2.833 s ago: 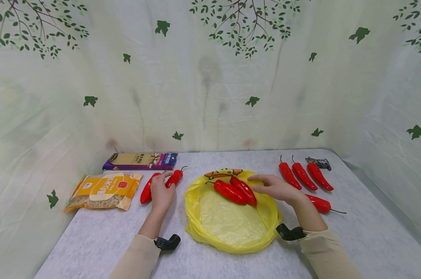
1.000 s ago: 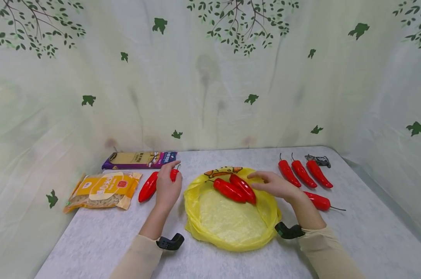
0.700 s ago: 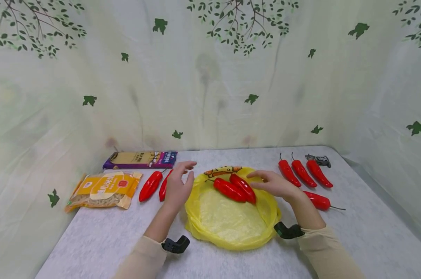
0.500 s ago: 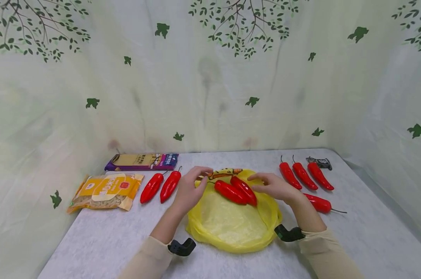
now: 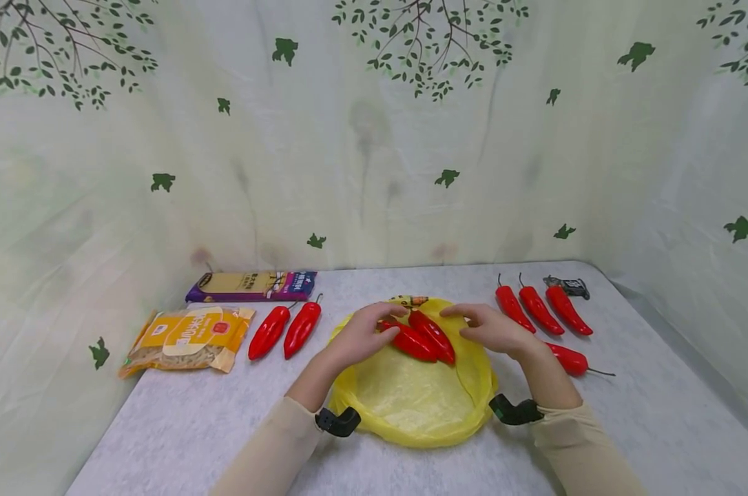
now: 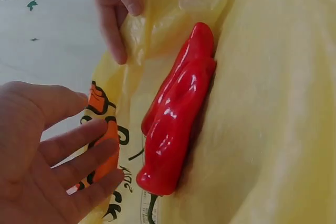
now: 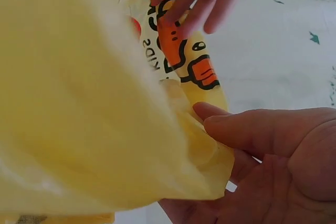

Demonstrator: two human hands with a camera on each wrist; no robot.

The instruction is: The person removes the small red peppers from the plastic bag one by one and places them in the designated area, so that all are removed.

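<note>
A yellow plastic bag lies with its mouth spread wide and its edge rolled. Two glossy red chili peppers rest side by side inside, near the bag's far printed edge. My right hand holds the bag's right rim, thumb on the inner side and other fingers behind the film in the right wrist view. Over the far left of the bag is my left hand, its fingers loosely spread beside the printed rim and holding nothing. In the head view it covers the stem end of one pepper.
Two more red peppers lie left of the bag, beside an orange food packet. A long purple-and-gold packet lies behind them. At right, three peppers lie near a small black packet; another pepper is partly behind my right wrist.
My left hand let go of a pepper left of the bag, now lying beside the other one, and moved right to the bag's far left rim. My right hand stayed at the bag.
</note>
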